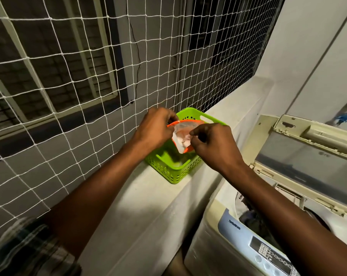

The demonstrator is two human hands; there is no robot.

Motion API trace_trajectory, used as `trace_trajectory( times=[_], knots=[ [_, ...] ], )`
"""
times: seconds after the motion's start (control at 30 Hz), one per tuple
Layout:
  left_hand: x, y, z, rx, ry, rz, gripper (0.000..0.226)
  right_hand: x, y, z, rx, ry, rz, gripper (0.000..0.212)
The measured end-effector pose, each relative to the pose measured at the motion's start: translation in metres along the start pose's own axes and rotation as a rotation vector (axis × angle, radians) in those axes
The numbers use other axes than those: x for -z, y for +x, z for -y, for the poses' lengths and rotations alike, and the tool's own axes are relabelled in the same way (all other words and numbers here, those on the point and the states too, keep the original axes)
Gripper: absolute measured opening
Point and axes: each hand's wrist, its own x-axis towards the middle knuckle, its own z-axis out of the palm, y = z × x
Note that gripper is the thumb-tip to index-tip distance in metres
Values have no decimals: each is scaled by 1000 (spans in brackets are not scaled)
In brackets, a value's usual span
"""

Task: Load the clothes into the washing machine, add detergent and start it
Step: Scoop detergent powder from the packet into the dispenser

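Head view: both hands pinch a detergent pouch (183,136) above the green basket (174,170).
Left hand (154,128) and right hand (214,144) each close on its mouth, probably opening it; the washing machine (234,242) lies near right.

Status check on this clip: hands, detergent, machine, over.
Left hand and right hand both pinching the orange-edged clear detergent pouch over the green plastic basket. Top-loading washing machine lid up, clothes inside. Nothing blocking.

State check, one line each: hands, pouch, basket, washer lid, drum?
left hand: pinching the pouch's top edge
right hand: pinching the pouch's near edge
detergent pouch: held over the basket
green basket: upright on the ledge
washer lid: raised open
drum: dark clothes inside
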Motion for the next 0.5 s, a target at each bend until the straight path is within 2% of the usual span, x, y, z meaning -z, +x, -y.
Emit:
trace_trajectory(
  times=[0.23,0.3,0.4,0.5],
  knots=[
    [-1,2,1,22,13,2,22,14,-7,-4,-73,163,-89,16],
    [-1,4,2,10,14,2,24,18,-9,-9,-126,256,-108,18],
    [-2,5,1,-13,26,-13,22,23,-17,-15,-222,437,-119,9],
    [-2,6,3,-30,43,-20,22,27,-27,-17,-302,656,-129,9]
  ],
)
